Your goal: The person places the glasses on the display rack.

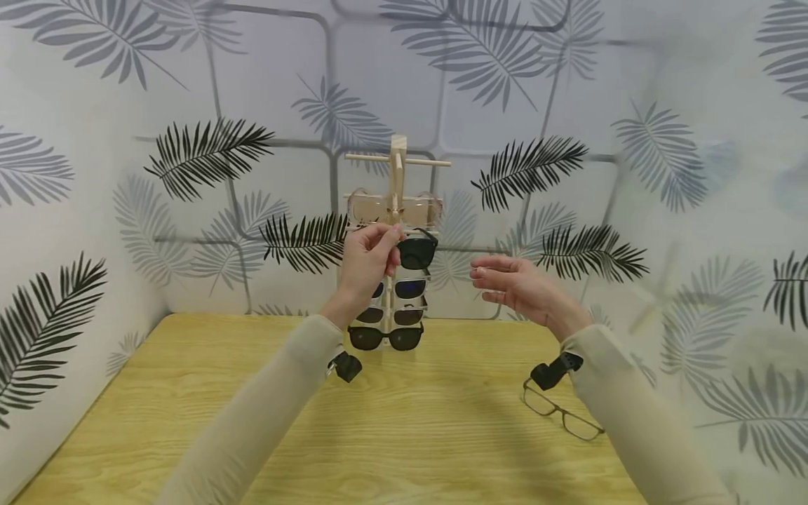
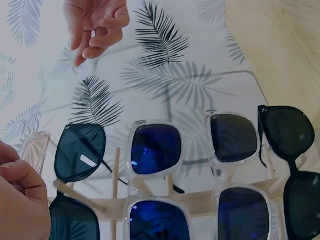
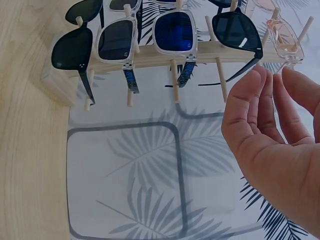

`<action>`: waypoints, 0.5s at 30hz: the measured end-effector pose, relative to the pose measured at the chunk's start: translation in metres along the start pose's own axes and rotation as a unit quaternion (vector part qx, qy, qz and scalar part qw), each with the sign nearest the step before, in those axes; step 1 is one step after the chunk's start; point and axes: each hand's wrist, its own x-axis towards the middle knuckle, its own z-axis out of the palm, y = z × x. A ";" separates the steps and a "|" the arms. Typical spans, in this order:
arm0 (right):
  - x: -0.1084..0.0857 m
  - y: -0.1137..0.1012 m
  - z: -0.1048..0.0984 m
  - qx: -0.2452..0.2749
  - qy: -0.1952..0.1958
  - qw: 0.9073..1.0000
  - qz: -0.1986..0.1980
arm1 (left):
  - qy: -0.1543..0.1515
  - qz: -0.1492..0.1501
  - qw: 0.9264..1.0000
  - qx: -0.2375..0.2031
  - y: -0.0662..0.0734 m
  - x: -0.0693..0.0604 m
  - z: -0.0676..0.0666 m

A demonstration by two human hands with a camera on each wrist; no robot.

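My left hand point(image 1: 368, 261) is raised in front of a wooden glasses rack point(image 1: 397, 175), its thumb and forefinger close together. Behind it, partly covered, black sunglasses point(image 1: 418, 253) sit on the rack; the left wrist view point(image 2: 80, 152) has their bridge over a peg. Whether the fingers grip them is hidden. Pale pink clear-framed glasses point(image 1: 421, 210) sit one level higher. Off to the rack's right hovers my right hand point(image 1: 520, 286), fingers loosely bent, holding nothing. Lower pegs carry clear-framed sunglasses with blue lenses point(image 2: 156, 148), clear-framed dark ones point(image 2: 234, 138) and black sunglasses point(image 1: 386, 338).
Thin-framed eyeglasses point(image 1: 562, 415) lie on the wooden table point(image 1: 391, 435), near the right forearm. The topmost crossbar point(image 1: 429, 163) of the rack carries no glasses. Leaf-patterned cloth point(image 1: 505, 105) covers the wall behind.
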 end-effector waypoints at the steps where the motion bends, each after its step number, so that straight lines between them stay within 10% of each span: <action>1: -0.001 0.002 0.000 -0.001 0.001 1.000 0.000 | -0.003 0.000 1.000 0.000 -0.002 -0.002 0.003; 15: -0.018 0.033 -0.018 -0.046 -0.031 0.998 -0.001 | -0.099 -0.029 0.993 0.050 -0.036 -0.025 0.030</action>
